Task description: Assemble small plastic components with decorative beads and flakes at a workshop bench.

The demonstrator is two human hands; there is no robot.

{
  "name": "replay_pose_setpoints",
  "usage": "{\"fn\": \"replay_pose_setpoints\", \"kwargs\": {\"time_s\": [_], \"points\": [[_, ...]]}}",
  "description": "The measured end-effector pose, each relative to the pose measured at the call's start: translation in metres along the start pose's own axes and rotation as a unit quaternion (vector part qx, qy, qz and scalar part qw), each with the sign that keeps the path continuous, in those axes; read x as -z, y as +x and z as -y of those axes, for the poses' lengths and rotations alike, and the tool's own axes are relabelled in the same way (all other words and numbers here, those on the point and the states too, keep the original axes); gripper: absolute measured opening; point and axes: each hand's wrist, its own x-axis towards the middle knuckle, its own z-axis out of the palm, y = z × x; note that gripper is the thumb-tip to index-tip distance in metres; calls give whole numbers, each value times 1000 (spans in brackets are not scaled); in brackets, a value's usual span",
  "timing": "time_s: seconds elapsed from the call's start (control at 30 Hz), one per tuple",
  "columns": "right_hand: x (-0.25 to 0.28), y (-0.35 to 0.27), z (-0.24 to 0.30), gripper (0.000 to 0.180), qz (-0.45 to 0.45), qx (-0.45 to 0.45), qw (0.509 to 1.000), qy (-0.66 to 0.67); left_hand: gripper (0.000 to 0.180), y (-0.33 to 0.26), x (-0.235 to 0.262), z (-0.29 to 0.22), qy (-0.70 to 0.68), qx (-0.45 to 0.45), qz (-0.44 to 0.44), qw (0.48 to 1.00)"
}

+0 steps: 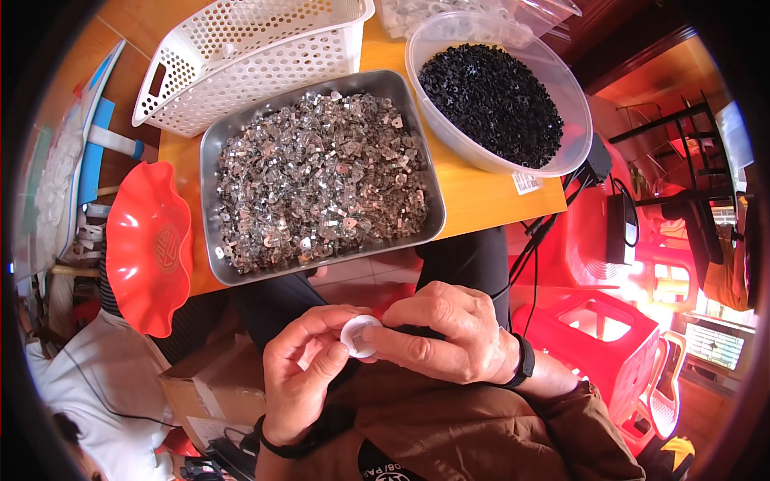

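Close to my body, my left hand (309, 361) pinches a small round white plastic piece (358, 335) between thumb and fingers. From the right, the fingertips of my right hand (441, 333) press on the same piece and cover part of its face. Whether the right fingers hold some smaller part against it cannot be made out. Beyond my hands, a grey metal tray (322, 268) on the table is heaped with small shiny metal pieces (321, 176). To its right, a clear plastic tub (577, 136) holds many small black parts (491, 104).
A white perforated basket (265, 72) stands behind the tray on the orange table (473, 208). At the tray's left is a red wavy-rimmed dish (148, 248). Black cables (529, 264) hang off the table's right side near a red stool (601, 345). A cardboard box (212, 393) sits at lower left.
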Motion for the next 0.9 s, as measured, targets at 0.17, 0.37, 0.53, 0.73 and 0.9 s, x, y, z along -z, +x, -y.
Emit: {"fn": "replay_pose_setpoints", "kwargs": {"time_s": [0.17, 0.37, 0.53, 0.73, 0.9], "points": [[4, -2, 2, 39, 5, 44, 996, -74, 35, 1, -4, -5, 34, -21, 24, 999], [4, -3, 4, 40, 13, 60, 992, -113, 32, -1, 0, -1, 69, -42, 21, 996], [6, -2, 6, 42, 30, 83, 985, -145, 30, -1, -1, -1, 93, -58, 14, 994], [13, 7, 13, 40, 105, 95, 976, -165, 27, -1, 0, -2, 227, -130, 24, 965], [4, 5, 7, 40, 89, 38, 991, -94, 28, 2, -5, 4, 137, -101, -18, 985]]}}
